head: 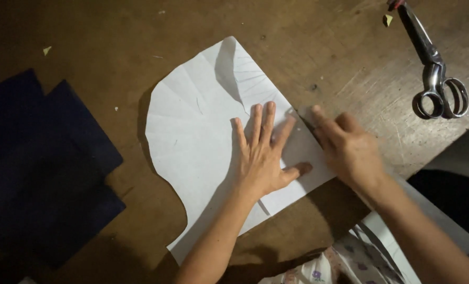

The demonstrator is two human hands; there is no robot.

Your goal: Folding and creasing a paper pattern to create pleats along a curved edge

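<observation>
1. Under my left hand [263,158], fingers spread flat, the white paper pattern [203,137] is pinned mid-tabletop so it can't slide.
2. My right hand [347,150], grasping nothing, presses fingertips along its right edge.
3. Scissors [434,68] lie near the tabletop's far right corner; dark blue fabric [40,168] covers the left edge.
</observation>
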